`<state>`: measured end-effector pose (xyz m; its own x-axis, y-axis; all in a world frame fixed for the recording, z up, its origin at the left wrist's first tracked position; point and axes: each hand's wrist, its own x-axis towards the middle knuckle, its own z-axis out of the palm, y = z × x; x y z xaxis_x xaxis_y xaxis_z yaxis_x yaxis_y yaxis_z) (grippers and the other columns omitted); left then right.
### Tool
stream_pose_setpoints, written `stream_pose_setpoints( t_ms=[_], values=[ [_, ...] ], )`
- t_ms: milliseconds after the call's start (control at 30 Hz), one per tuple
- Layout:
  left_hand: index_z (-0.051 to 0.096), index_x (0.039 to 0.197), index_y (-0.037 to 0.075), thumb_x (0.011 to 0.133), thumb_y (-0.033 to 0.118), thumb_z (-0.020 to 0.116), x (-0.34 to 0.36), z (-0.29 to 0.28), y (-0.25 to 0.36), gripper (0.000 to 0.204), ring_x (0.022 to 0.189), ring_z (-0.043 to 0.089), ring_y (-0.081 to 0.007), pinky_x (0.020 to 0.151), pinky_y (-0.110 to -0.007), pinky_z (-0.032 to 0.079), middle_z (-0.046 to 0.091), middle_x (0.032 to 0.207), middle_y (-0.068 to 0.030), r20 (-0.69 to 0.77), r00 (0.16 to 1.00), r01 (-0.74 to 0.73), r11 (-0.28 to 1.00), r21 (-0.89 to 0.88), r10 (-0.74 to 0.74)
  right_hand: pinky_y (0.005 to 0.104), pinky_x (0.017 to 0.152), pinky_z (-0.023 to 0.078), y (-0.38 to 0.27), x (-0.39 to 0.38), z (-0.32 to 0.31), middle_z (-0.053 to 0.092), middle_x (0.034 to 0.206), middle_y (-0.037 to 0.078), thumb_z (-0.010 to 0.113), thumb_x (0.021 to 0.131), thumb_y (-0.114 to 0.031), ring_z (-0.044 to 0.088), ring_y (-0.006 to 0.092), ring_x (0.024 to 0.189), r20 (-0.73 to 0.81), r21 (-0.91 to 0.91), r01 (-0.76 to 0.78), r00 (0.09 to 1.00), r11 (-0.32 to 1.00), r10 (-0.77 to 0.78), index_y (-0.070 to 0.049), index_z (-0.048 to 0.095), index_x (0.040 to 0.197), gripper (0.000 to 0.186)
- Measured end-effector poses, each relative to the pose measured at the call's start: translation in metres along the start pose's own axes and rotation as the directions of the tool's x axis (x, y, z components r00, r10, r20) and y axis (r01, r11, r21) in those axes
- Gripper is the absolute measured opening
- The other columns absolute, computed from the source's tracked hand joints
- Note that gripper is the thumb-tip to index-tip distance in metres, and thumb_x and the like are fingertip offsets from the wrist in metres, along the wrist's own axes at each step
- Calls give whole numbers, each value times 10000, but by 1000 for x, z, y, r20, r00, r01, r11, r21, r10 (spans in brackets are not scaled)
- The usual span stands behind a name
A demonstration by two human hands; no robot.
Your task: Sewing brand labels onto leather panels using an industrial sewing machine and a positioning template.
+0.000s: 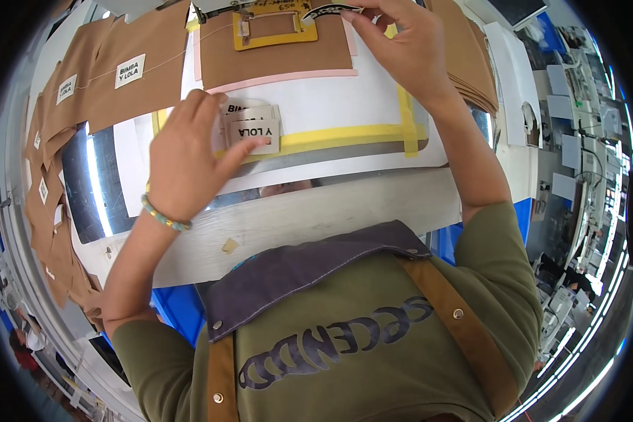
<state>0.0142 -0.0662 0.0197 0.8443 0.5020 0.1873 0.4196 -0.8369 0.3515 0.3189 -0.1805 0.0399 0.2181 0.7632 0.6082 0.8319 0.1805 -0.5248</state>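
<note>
In the head view, the right hand (404,48) has its grip pinched on a bent black-and-white label (330,11), at the corner of a yellow rectangular frame (274,44) lying over a brown flat panel (274,68). The left hand's (186,155) grip is spread open, thumb over overlapping white rectangular labels (250,131) on the white, yellow-taped surface (330,102).

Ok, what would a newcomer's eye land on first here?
The bright yellow frame on the brown panel, top centre. Next, the right hand to its right, pinching a small black-and-white piece. Then, left of centre, the left hand at a pile of pale labels.
</note>
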Motion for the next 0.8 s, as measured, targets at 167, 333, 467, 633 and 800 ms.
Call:
stream_pose_setpoints(
  t_ms=[167,333,467,633,800],
  values=[
    [690,1287,-12,842,408,900,-6,9,11,647,1033,706,-346,848,-426,597,674,1239,-164,-43,992,-116,993,23,117,287,619,535,1,-2,2,770,919,96,797,937,-34,675,169,691,41,0,-63,997,998,63,-9,786,1040,107],
    [718,1189,12,800,247,930,2,8,12,501,1048,678,-315,885,-418,573,683,1168,-110,-33,988,-152,988,-10,152,280,625,540,3,-6,-3,767,928,99,800,936,-35,686,175,704,37,-12,-37,999,999,37,-3,783,1033,104],
    [714,1082,23,814,111,901,6,7,8,338,1014,658,-273,869,-387,549,715,1100,-79,-99,978,-197,964,-176,182,273,624,542,21,-14,-2,770,937,102,804,942,-41,690,156,719,-17,32,3,1000,999,-3,10,780,1035,109],
    [726,1041,28,914,46,832,-2,-11,0,167,889,633,-111,819,-269,491,751,1003,-29,53,999,37,768,-639,-4,261,629,537,18,-17,-6,780,965,97,800,956,-45,681,121,730,4,68,-140,990,988,140,23,779,1050,119],
    [761,1169,9,957,-54,697,18,-54,-15,230,973,653,-133,867,-283,504,759,1090,-46,-144,987,-141,830,-539,74,251,638,532,28,-25,-10,783,975,94,799,961,-50,679,113,738,-11,82,-167,986,983,168,24,780,1063,128]
  ],
)
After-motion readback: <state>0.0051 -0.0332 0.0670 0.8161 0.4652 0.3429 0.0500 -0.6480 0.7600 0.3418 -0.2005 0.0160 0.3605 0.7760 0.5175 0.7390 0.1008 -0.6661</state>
